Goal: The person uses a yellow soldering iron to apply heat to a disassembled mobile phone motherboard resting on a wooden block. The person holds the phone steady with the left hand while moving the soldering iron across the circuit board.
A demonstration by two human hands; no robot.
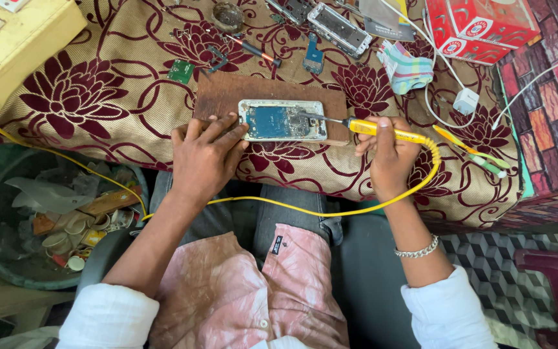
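Over maroon flowered cloth point(98, 97), on wooden board point(227, 97) at twelve o'clock: opened phone point(282, 120) pinned by spread left hand point(205, 158), right hand point(389, 155) gripping yellow soldering iron point(382, 131), tip best kept light, brief, steady.

White sleeves point(108, 317), pink stained shirt point(227, 297), silver bracelet point(416, 249).

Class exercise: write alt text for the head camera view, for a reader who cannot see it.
Seen from above, a seated person's right hand holds a yellow soldering iron with its tip on an opened phone, which the left hand steadies on a brown board. The board lies on a floral cloth scattered with phone parts.
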